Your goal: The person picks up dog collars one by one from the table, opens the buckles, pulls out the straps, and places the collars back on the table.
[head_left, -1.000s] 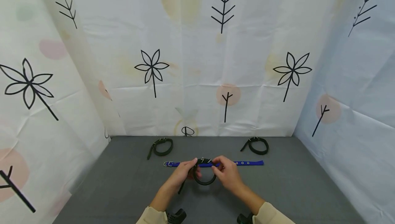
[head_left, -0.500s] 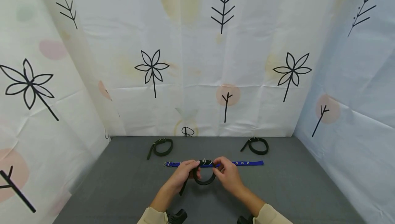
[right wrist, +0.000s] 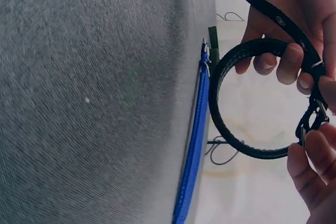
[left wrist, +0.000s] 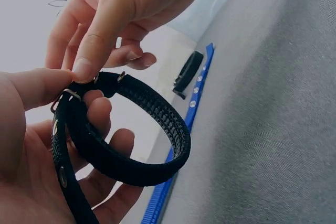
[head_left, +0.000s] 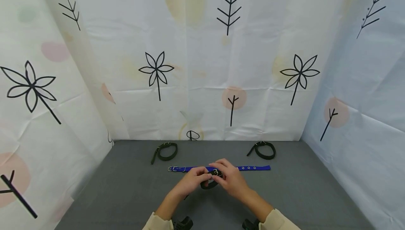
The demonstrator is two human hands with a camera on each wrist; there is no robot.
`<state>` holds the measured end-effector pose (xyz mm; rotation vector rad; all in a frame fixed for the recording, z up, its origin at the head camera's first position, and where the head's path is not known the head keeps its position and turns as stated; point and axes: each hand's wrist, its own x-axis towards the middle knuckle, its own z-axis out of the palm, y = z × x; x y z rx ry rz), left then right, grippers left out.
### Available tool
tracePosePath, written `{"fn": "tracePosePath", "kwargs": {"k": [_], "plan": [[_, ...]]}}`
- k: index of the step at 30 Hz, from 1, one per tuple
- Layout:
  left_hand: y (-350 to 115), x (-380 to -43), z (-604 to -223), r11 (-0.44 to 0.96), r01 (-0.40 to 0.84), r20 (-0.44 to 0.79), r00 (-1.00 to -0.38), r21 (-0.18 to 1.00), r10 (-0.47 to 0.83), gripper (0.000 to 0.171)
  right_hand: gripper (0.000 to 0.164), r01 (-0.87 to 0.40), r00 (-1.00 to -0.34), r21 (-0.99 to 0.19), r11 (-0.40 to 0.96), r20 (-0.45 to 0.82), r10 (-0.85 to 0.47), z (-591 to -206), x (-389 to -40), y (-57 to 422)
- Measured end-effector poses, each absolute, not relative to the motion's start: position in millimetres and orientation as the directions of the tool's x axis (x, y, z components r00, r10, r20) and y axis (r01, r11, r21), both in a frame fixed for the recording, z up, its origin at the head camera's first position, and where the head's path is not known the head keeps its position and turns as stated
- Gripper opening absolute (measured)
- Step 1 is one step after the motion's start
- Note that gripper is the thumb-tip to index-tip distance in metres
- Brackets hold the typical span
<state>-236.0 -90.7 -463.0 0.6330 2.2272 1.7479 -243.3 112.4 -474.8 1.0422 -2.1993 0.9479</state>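
Observation:
Above the table, both hands hold a black buckle collar point(left wrist: 149, 174), fastened into a ring. My left hand point(head_left: 190, 181) pinches it near the buckle between thumb and index finger, other fingers curled under the band. From the left hand hangs the strap's loose end point(left wrist: 79, 200) with metal eyelets. My right hand point(head_left: 233, 180) pinches the collar beside the metal buckle point(right wrist: 321, 111), its thumb close to the left thumb. Behind the hands, a blue collar point(head_left: 255, 168) with eyelets lies stretched straight across the table; the hands cover its middle in the head view.
Two more dark collars lie coiled at the back of the grey table point(head_left: 303, 195), a greenish one point(head_left: 165, 158) on the left and a black one point(head_left: 265, 157) on the right. Patterned white fabric point(head_left: 202, 114) stands around the back and sides.
The hands have drawn closer together, and the right hand has shifted left over the buckle. The collar has tipped and turned, so less of its ring shows in the head view.

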Motion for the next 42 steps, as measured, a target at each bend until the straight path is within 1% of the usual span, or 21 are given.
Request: {"fn": "tracePosePath", "kwargs": {"k": [3, 6, 14, 17, 21, 24, 31, 36, 42], "plan": [[-91.1, -234.5, -459.7, 0.172, 0.197, 0.086, -0.859, 0.965, 0.504, 0.028, 0.033, -0.854, -0.503, -0.325, 0.406, 0.714, -0.486, -471.8, -242.3, 113.3], [-92.2, -233.9, -456.7, 0.152, 0.198, 0.088, -0.842, 0.968, 0.532, 0.028, 0.028, -0.881, -0.463, -0.317, 0.352, 0.734, -0.498, -469.7, -241.8, 114.1], [-94.3, -233.6, -453.6, 0.087, 0.18, 0.1, -0.818, 0.98, 0.567, 0.037, 0.031, -0.911, -0.411, -0.344, 0.226, 0.792, -0.452, -464.3, -241.3, 114.6], [-95.6, -235.3, -456.6, 0.022, 0.166, 0.118, -0.785, 0.986, 0.608, 0.037, 0.032, -0.919, -0.394, -0.338, 0.204, 0.815, -0.425, -459.4, -237.6, 113.5], [-96.7, -235.7, -458.6, -0.068, 0.154, 0.16, -0.735, 0.986, 0.659, 0.038, 0.031, -0.907, -0.42, -0.382, 0.175, 0.816, -0.398, -457.4, -234.2, 112.8], [-95.7, -234.0, -457.2, -0.108, 0.172, 0.2, -0.724, 0.979, 0.66, 0.038, 0.029, -0.882, -0.47, -0.441, 0.165, 0.801, -0.371, -453.6, -228.9, 110.9], [-91.3, -232.4, -459.1, -0.17, 0.184, 0.25, -0.731, 0.968, 0.635, 0.037, 0.02, -0.811, -0.574, -0.578, 0.094, 0.753, -0.32, -432.0, -206.3, 105.2], [-90.0, -231.3, -462.2, -0.187, 0.157, 0.24, -0.76, 0.97, 0.604, 0.039, 0.016, -0.772, -0.62, -0.633, 0.064, 0.727, -0.295, -432.0, -203.2, 102.8], [-90.5, -229.7, -466.3, -0.229, 0.143, 0.253, -0.771, 0.963, 0.584, 0.039, 0.013, -0.716, -0.668, -0.698, -0.009, 0.688, -0.283, -441.2, -205.4, 99.9]]}}
